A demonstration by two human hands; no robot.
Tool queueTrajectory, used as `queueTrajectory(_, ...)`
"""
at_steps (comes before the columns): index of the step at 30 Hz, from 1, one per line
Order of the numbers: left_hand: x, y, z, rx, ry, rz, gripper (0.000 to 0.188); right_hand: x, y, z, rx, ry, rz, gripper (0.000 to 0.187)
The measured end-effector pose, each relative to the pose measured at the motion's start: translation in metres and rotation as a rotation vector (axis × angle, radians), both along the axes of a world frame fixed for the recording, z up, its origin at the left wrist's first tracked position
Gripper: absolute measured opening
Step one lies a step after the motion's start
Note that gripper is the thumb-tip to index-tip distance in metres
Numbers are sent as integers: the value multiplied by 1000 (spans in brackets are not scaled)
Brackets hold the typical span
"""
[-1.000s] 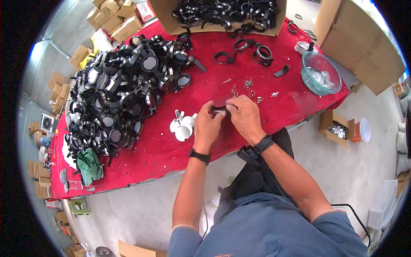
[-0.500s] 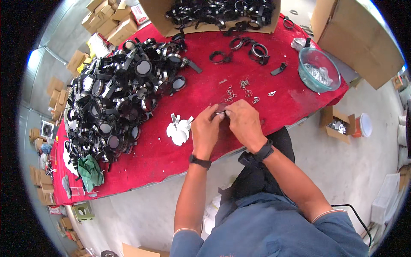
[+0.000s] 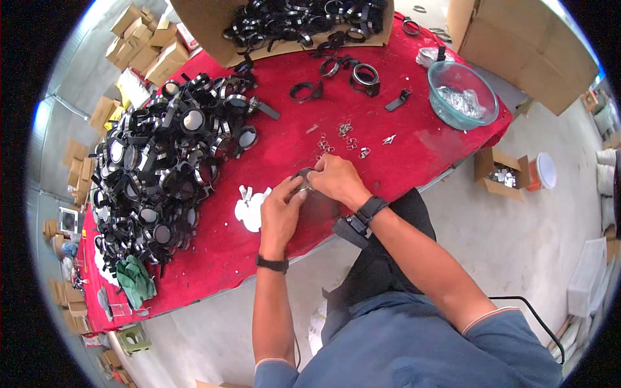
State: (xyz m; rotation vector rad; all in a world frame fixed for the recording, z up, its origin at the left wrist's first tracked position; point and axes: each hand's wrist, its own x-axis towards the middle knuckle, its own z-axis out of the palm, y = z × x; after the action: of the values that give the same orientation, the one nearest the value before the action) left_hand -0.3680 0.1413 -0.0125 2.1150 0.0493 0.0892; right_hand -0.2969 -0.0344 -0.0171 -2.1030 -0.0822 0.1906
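Observation:
Close to the table's near edge, my left hand [image 3: 280, 210] and my right hand [image 3: 339, 181] meet around a small dark round piece [image 3: 303, 173]. Both pinch it between fingers and thumb. A glint of metal shows at its lower side, though the fingers hide most of it. Left of my left hand lie white discs with tabs [image 3: 250, 212], overlapping one another. Just beyond my right hand are several small metal clips [image 3: 325, 145], and a few thin white bits [image 3: 388, 139] sit farther right.
A large heap of watch-like pieces with black straps [image 3: 155, 168] covers the table's left side. More fill a cardboard box [image 3: 213, 39] at the back. Black rings [image 3: 303, 91] lie mid-table. A translucent bowl [image 3: 464, 121] holding plastic bags stands right. Green cloth [image 3: 134, 284] lies near left.
The view has shifted, so the table's contents appear farther left. Both hands stay together on the dark round piece, and my right hand's fingers now reach over its top.

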Motion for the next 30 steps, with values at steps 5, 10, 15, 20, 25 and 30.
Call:
queueTrajectory(5,-19,-19,21,330,-198,-62,56,-7,4,-2,-5,-22,-86,37)
queueTrajectory(10,-25,-24,17,339,-219,-36,62,12,-18,-2,45,5,182,25)
queueTrajectory(15,-21,-23,23,285,-181,-50,62,95,-50,8,-225,-435,136,18)
queueTrajectory(20,-24,-24,19,267,-162,-18,63,110,-33,16,-499,-361,280,18)
queueTrajectory(25,-23,-25,21,239,-163,-21,63,110,-30,9,-504,-456,244,17)
queueTrajectory(30,-23,-26,22,266,-180,-18,63,104,-42,18,-174,-337,111,16)
